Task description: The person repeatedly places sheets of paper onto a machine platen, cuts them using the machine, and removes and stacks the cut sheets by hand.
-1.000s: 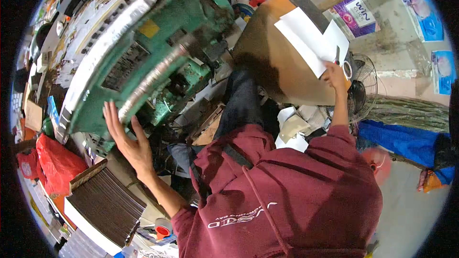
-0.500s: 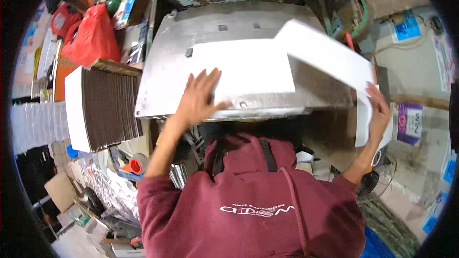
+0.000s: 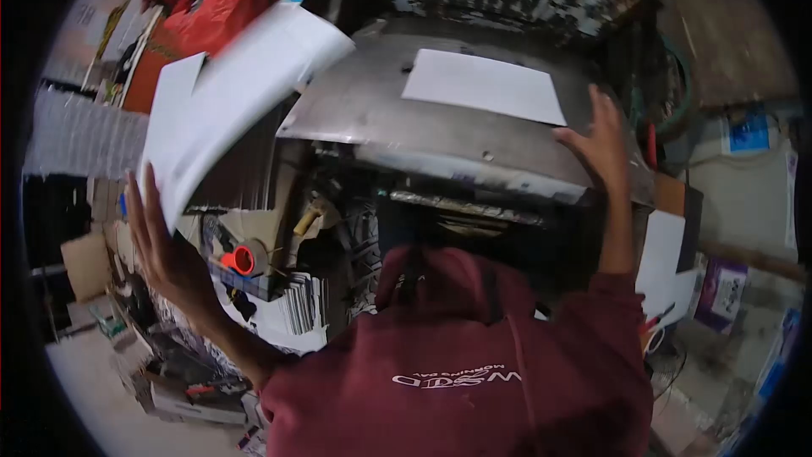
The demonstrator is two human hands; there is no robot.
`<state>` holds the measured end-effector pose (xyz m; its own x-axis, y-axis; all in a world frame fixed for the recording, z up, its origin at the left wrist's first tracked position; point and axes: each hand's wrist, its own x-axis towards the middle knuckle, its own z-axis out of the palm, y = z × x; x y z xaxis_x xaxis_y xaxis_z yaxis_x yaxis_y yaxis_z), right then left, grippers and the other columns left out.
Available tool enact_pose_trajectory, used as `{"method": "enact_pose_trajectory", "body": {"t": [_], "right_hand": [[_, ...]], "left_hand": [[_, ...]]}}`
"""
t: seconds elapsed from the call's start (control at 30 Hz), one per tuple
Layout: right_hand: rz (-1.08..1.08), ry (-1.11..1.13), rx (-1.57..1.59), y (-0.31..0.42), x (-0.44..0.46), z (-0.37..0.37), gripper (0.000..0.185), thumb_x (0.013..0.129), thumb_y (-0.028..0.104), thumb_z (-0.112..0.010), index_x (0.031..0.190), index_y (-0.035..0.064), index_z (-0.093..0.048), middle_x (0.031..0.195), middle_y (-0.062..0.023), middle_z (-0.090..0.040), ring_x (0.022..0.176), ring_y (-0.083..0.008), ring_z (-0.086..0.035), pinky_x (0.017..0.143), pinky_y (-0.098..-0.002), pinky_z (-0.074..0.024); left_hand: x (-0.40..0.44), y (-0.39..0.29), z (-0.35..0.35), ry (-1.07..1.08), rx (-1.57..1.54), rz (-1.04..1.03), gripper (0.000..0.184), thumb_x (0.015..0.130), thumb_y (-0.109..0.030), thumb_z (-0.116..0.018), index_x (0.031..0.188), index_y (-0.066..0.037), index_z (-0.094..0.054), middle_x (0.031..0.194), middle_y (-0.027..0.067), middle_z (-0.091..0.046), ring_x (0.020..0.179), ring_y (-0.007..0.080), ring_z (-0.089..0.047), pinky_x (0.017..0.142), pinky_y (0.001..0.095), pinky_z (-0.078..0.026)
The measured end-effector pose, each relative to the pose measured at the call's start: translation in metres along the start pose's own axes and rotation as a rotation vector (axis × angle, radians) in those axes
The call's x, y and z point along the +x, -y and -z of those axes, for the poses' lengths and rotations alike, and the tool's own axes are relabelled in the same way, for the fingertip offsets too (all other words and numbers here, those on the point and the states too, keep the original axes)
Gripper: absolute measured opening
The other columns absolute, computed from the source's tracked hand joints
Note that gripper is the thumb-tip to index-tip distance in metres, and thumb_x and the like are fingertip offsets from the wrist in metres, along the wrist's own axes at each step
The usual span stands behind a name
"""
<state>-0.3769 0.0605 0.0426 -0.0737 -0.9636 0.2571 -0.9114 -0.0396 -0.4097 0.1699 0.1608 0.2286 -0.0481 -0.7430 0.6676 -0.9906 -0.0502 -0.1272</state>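
My left hand (image 3: 165, 258) is at the left, gripping the lower end of a curved white sheet (image 3: 245, 76) that rises over the stack of dark-edged boards (image 3: 245, 173). On the metal plate (image 3: 355, 101) of the machine lies a flat white sheet (image 3: 482, 85). My right hand (image 3: 602, 140) hovers at the plate's right side, fingers spread and holding nothing, just right of that flat sheet.
Below the stack are a tape roll with a red core (image 3: 243, 260) and a pile of white-edged pieces (image 3: 304, 305). A red bag (image 3: 222, 17) is at the upper left. More white paper (image 3: 660, 258) lies at the right, near a purple box (image 3: 721, 292).
The plate has come down into view. My left hand has moved left from the plate and now holds a white sheet. My right hand has let go of the sheet it held and moved over the plate.
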Motion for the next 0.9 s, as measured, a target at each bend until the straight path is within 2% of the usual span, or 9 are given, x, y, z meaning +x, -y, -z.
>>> {"method": "enact_pose_trajectory", "body": {"t": [0.1, 0.23, 0.37, 0.43, 0.5, 0.57, 0.6, 0.77, 0.9], "right_hand": [[0.094, -0.272, 0.132, 0.016, -0.004, 0.048, 0.072, 0.085, 0.038, -0.077, 0.143, 0.0068, -0.049, 0.146, -0.0212, -0.045, 0.127, -0.0328, -0.053, 0.099, -0.0387, -0.0496], [-0.186, -0.437, -0.195, -0.047, -0.062, 0.081, 0.063, 0.088, 0.034, -0.075, 0.138, 0.0017, -0.054, 0.143, -0.0211, -0.048, 0.131, -0.0358, -0.049, 0.108, -0.0439, -0.0415], [-0.72, -0.121, -0.61, -0.247, -0.229, 0.067, 0.091, 0.082, 0.064, -0.068, 0.143, -0.0007, -0.048, 0.147, -0.0285, -0.044, 0.137, -0.0434, -0.039, 0.115, -0.0458, -0.0312], [-1.153, 0.185, -0.754, -0.267, -0.296, 0.081, 0.101, 0.073, 0.076, -0.067, 0.132, -0.0042, -0.053, 0.134, -0.0308, -0.054, 0.128, -0.044, -0.05, 0.107, -0.0493, -0.0425], [-1.216, 0.192, -0.893, -0.239, -0.339, 0.093, 0.105, 0.061, 0.078, -0.075, 0.116, -0.0091, -0.058, 0.118, -0.0314, -0.059, 0.11, -0.0455, -0.06, 0.095, -0.0514, -0.0508], [-1.236, 0.255, -0.793, -0.248, -0.371, 0.086, 0.089, 0.062, 0.063, -0.083, 0.107, -0.0094, -0.057, 0.112, -0.0308, -0.059, 0.107, -0.0455, -0.061, 0.09, -0.0478, -0.0528], [-1.112, 0.262, -0.756, -0.267, -0.401, 0.073, 0.084, 0.064, 0.058, -0.085, 0.106, -0.0086, -0.057, 0.112, -0.0301, -0.059, 0.106, -0.0451, -0.061, 0.089, -0.047, -0.0532], [-0.844, 0.13, -0.599, -0.229, -0.417, 0.083, 0.046, 0.08, 0.026, -0.08, 0.107, -0.0055, -0.058, 0.107, -0.0196, -0.064, 0.094, -0.0351, -0.065, 0.082, -0.0408, -0.0522], [-1.142, -0.018, 0.169, -0.248, -0.434, 0.114, 0.039, 0.085, 0.021, -0.076, 0.111, -0.0051, -0.066, 0.101, -0.0129, -0.07, 0.09, -0.022, -0.063, 0.083, -0.0314, -0.0494]], "left_hand": [[0.003, 0.05, -0.029, -0.099, 0.185, 0.138, 0.074, 0.085, 0.011, -0.041, 0.146, -0.029, -0.05, 0.146, 0.013, -0.052, 0.132, 0.0372, -0.051, 0.104, 0.0443, -0.046], [-0.021, 0.154, -0.127, 0.044, 0.457, 0.206, 0.07, 0.089, -0.007, -0.05, 0.153, -0.032, -0.036, 0.15, 0.0165, -0.046, 0.134, 0.0405, -0.047, 0.108, 0.0479, -0.042], [-0.041, 0.181, -0.176, 0.16, 0.336, 0.396, 0.062, 0.088, -0.009, -0.052, 0.147, -0.024, -0.045, 0.146, 0.0169, -0.051, 0.13, 0.0453, -0.049, 0.107, 0.0473, -0.043], [-0.035, 0.165, -0.169, 0.15, 0.334, 0.432, 0.058, 0.09, -0.016, -0.053, 0.147, -0.024, -0.047, 0.146, 0.0153, -0.051, 0.128, 0.0451, -0.051, 0.108, 0.0462, -0.043], [-0.036, 0.161, -0.165, 0.172, 0.334, 0.49, 0.054, 0.092, -0.027, -0.052, 0.146, -0.024, -0.048, 0.146, 0.0137, -0.051, 0.128, 0.0447, -0.051, 0.108, 0.0472, -0.042], [-0.03, 0.161, -0.169, 0.218, 0.321, 0.551, 0.054, 0.095, -0.044, -0.051, 0.146, -0.025, -0.049, 0.146, 0.012, -0.052, 0.128, 0.0441, -0.051, 0.109, 0.0503, -0.04], [-0.03, 0.158, -0.166, 0.31, 0.259, 0.607, 0.072, 0.093, -0.07, -0.042, 0.149, -0.026, -0.044, 0.15, 0.0139, -0.047, 0.137, 0.0425, -0.042, 0.113, 0.0556, -0.033], [-0.041, 0.141, -0.167, 0.145, 0.45, 0.597, 0.085, 0.091, -0.077, -0.035, 0.153, -0.019, -0.038, 0.155, 0.0188, -0.038, 0.148, 0.04, -0.024, 0.118, 0.0562, -0.022], [-0.034, 0.116, -0.174, 0.002, 0.389, 0.389, 0.077, 0.096, -0.068, -0.041, 0.149, -0.012, -0.044, 0.153, 0.0204, -0.04, 0.146, 0.0422, -0.026, 0.118, 0.0528, -0.024]]}}
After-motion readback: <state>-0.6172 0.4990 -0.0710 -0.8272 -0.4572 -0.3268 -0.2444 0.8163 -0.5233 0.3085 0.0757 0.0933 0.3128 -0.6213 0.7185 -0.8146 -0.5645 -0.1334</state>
